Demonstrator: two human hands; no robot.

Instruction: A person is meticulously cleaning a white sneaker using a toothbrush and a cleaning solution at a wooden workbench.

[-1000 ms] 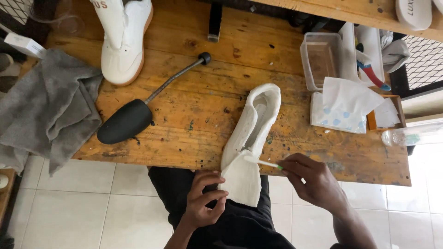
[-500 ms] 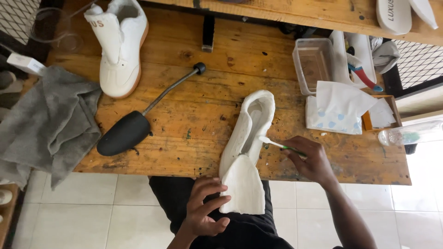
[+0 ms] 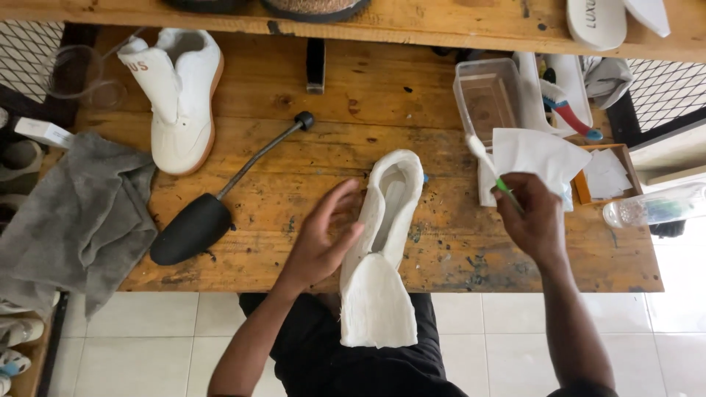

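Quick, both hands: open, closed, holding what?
Left hand: open, fingers spread against the side of the white shoe.
Right hand: closed on a small toothbrush.

- The table [image 3: 294,176] is rough wood with dark spots and paint marks.
- The white shoe [image 3: 382,220] looks soft and matt.
- The shoe form [image 3: 190,229] is smooth black, with a metal rod.
- The grey towel [image 3: 73,220] is fuzzy cloth.
- The tub [image 3: 487,99] is clear plastic.

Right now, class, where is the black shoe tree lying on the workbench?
In the head view the black shoe tree lies left of the left hand, between the grey cloth and the white shoe.
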